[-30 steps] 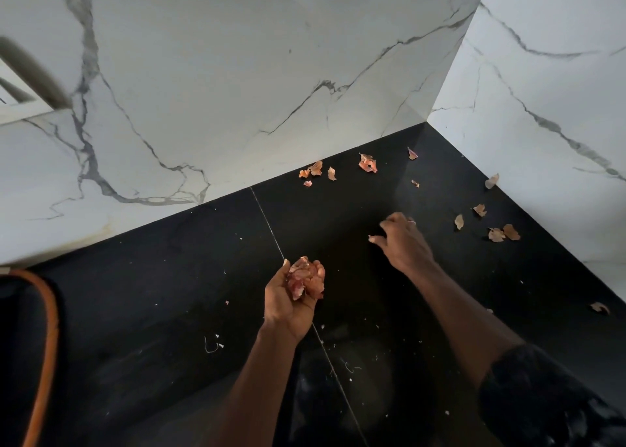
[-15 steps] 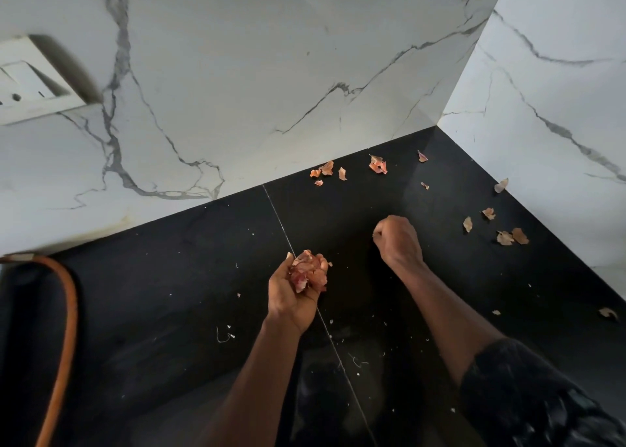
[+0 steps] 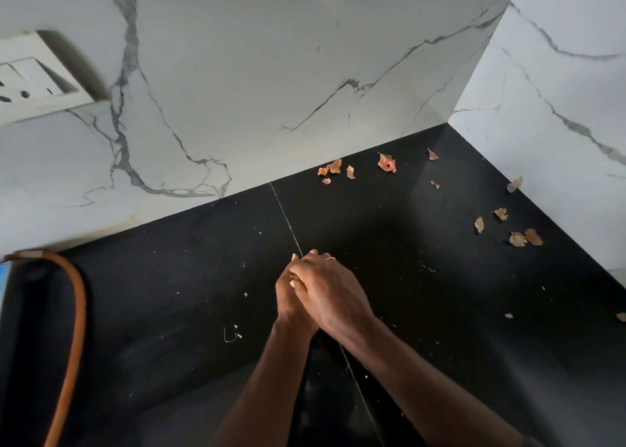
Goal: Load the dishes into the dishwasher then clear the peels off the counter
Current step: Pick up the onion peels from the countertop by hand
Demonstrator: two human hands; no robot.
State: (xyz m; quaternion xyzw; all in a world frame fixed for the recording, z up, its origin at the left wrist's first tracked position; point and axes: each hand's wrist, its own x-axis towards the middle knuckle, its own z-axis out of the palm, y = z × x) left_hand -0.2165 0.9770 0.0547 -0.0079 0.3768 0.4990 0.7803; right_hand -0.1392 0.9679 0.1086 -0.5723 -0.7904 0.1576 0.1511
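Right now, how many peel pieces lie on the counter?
About 15 peels: five by the back wall, two near the corner, five along the right wall, two front right, one scrap left of the hands. Others may hide inside them.

Both forearms are bare right up to the wrists, and the hands are bare too. On the right hand (image 3: 333, 294) a thin pale band, a ring (image 3: 330, 259) by the look of it, catches the light on one finger. The left hand (image 3: 286, 299) shows only its outer edge and thumb side. Low on the right arm a sliver of dark sleeve (image 3: 531, 443) just shows, too little to tell its fabric.
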